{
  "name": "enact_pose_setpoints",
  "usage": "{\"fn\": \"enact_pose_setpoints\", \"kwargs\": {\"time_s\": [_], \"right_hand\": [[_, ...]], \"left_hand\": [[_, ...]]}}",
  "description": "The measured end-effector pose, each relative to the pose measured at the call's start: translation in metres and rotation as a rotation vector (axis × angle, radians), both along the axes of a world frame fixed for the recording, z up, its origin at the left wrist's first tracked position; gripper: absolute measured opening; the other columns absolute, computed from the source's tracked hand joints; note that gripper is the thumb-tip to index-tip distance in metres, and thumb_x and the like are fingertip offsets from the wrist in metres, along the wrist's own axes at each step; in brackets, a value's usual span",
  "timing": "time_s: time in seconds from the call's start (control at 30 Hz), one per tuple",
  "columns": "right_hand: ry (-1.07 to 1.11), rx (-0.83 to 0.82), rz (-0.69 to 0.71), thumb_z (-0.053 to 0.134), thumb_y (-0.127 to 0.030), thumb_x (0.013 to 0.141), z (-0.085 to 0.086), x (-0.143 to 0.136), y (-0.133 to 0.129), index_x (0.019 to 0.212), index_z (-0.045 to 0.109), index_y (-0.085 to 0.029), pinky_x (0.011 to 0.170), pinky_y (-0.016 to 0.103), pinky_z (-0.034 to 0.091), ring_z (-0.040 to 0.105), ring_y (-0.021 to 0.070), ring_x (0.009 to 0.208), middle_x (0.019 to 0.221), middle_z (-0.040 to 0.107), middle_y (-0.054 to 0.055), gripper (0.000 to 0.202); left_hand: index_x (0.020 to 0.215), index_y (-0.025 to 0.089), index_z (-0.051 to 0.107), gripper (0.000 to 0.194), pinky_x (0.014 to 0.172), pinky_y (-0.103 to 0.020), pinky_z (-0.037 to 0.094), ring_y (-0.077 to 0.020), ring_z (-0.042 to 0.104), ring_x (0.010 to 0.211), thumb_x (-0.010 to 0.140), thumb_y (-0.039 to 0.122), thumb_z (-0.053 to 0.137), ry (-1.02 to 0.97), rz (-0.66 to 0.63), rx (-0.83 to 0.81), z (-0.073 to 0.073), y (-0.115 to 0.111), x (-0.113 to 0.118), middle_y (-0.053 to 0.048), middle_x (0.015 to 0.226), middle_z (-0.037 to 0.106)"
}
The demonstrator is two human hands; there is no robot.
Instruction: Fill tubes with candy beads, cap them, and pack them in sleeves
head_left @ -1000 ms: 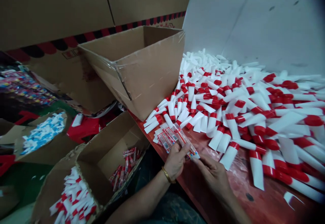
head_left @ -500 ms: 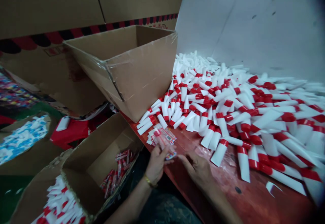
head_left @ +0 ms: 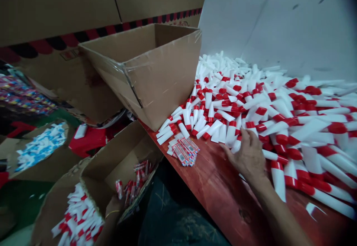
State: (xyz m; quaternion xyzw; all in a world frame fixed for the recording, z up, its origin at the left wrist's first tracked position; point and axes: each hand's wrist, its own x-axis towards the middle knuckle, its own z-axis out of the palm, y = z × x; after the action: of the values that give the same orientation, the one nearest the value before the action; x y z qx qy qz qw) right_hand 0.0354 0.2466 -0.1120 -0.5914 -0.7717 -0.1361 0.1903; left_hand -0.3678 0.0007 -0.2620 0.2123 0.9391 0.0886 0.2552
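My left hand point(head_left: 113, 205) is low in the cardboard box at my left, in shadow, with a clear-wrapped red tube point(head_left: 119, 189) at its fingers. Other wrapped red tubes point(head_left: 138, 177) lie in that box beside it. Over the near edge of a pile of white tubes with red caps point(head_left: 279, 127), my right hand point(head_left: 247, 151) is spread, thumb apart from the fingers, with tubes under and between them. A small stack of printed cards point(head_left: 185, 151) rests on the red table point(head_left: 206, 175), left of my right hand.
A large open carton point(head_left: 164, 78) stands at the table's back left. Farther left are a box of blue-and-white pieces point(head_left: 43, 145) and a red stool point(head_left: 89, 140). White-and-red tubes point(head_left: 80, 220) fill a container at the lower left. A pale panel point(head_left: 279, 26) rises behind the pile.
My left hand has moved from above the cards down into the box with the wrapped item. My right hand has gone right and forward onto the tube pile. The view has shifted slightly.
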Motion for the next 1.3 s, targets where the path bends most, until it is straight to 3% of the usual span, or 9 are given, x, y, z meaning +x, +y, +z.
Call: {"fn": "enact_pose_setpoints", "kwargs": {"time_s": [0.1, 0.2, 0.3, 0.4, 0.6, 0.8, 0.93, 1.07, 1.3], "right_hand": [[-0.183, 0.007, 0.163, 0.049, -0.03, 0.085, 0.013, -0.004, 0.004, 0.121, 0.049, -0.017, 0.096, 0.048, 0.022, 0.032, 0.0316, 0.121, 0.132, 0.04, 0.015, 0.038], [-0.393, -0.104, 0.235, 0.046, -0.018, 0.083, 0.028, -0.001, 0.011, 0.094, 0.062, -0.018, 0.093, 0.051, 0.019, 0.043, 0.0309, 0.109, 0.111, 0.058, 0.012, 0.019], [-0.508, -0.242, 0.164, 0.049, -0.015, 0.079, 0.035, 0.011, 0.014, 0.075, 0.062, -0.016, 0.08, 0.046, 0.026, 0.054, 0.0285, 0.081, 0.078, 0.063, 0.011, 0.014], [-0.556, -0.371, 0.082, 0.051, -0.016, 0.077, 0.029, 0.026, 0.009, 0.068, 0.061, -0.014, 0.07, 0.042, 0.028, 0.057, 0.0277, 0.065, 0.058, 0.06, 0.01, 0.013], [-0.546, -0.441, 0.044, 0.045, -0.012, 0.078, -0.002, 0.039, -0.011, 0.079, 0.059, -0.012, 0.059, 0.035, 0.032, 0.061, 0.0278, 0.061, 0.06, 0.062, 0.012, 0.015], [-0.356, -0.569, -0.099, 0.046, -0.016, 0.075, -0.004, 0.028, -0.01, 0.091, 0.051, -0.01, 0.049, 0.029, 0.029, 0.062, 0.0271, 0.065, 0.068, 0.063, 0.011, 0.018], [-0.045, -0.639, -0.176, 0.049, -0.039, 0.077, 0.009, 0.02, -0.009, 0.084, 0.052, -0.017, 0.046, 0.027, 0.029, 0.059, 0.0249, 0.058, 0.058, 0.059, 0.004, 0.023], [0.445, -0.598, -0.021, 0.047, -0.053, 0.078, 0.009, -0.006, -0.014, 0.073, 0.059, -0.02, 0.053, 0.029, 0.039, 0.058, 0.0215, 0.06, 0.061, 0.062, 0.002, 0.036], [1.174, -0.76, 0.261, 0.064, -0.041, 0.071, -0.023, -0.068, -0.008, 0.085, 0.065, -0.015, 0.071, 0.032, 0.047, 0.061, 0.0214, 0.081, 0.085, 0.068, 0.005, 0.03]], "left_hand": [[0.083, 0.011, 0.061, 0.029, 0.067, -0.036, 0.047, -0.0335, 0.063, 0.084, 0.072, 0.036, 0.051, 0.015, -0.019, 0.005, 0.008, 0.019, 0.015, -0.016, 0.08, 0.066], [0.108, 0.017, 0.056, 0.04, 0.083, -0.031, 0.044, -0.0249, 0.056, 0.103, 0.079, 0.041, 0.043, 0.05, -0.14, 0.246, 0.039, 0.064, 0.042, -0.011, 0.109, 0.062], [0.095, 0.02, 0.063, 0.033, 0.082, -0.029, 0.043, -0.0198, 0.059, 0.092, 0.081, 0.042, 0.042, 0.051, -0.356, 0.565, 0.084, 0.118, 0.082, -0.006, 0.098, 0.065], [0.085, 0.023, 0.067, 0.027, 0.081, -0.027, 0.04, -0.0166, 0.058, 0.083, 0.082, 0.039, 0.046, 0.018, -0.65, 0.66, 0.116, 0.169, 0.125, -0.003, 0.086, 0.067], [0.086, 0.019, 0.068, 0.034, 0.076, -0.032, 0.036, -0.0233, 0.055, 0.087, 0.068, 0.047, 0.064, 0.024, -0.938, 0.402, 0.114, 0.232, 0.168, -0.009, 0.089, 0.065], [0.081, 0.022, 0.069, 0.02, 0.07, -0.03, 0.034, -0.0198, 0.055, 0.078, 0.073, 0.038, 0.06, 0.035, -0.932, 0.351, 0.112, 0.245, 0.165, -0.006, 0.084, 0.066], [0.08, 0.021, 0.07, 0.024, 0.07, -0.029, 0.033, -0.0189, 0.056, 0.079, 0.08, 0.037, 0.052, 0.031, -0.982, 0.379, 0.121, 0.24, 0.16, -0.006, 0.083, 0.067], [0.086, 0.024, 0.07, 0.029, 0.07, -0.027, 0.032, -0.0169, 0.056, 0.076, 0.083, 0.04, 0.046, -0.005, -1.015, 0.479, 0.131, 0.23, 0.159, -0.004, 0.08, 0.067], [0.091, 0.022, 0.07, 0.027, 0.067, -0.027, 0.035, -0.0166, 0.055, 0.071, 0.081, 0.037, 0.05, -0.104, -0.972, 0.709, 0.15, 0.211, 0.17, -0.005, 0.075, 0.067]]}}
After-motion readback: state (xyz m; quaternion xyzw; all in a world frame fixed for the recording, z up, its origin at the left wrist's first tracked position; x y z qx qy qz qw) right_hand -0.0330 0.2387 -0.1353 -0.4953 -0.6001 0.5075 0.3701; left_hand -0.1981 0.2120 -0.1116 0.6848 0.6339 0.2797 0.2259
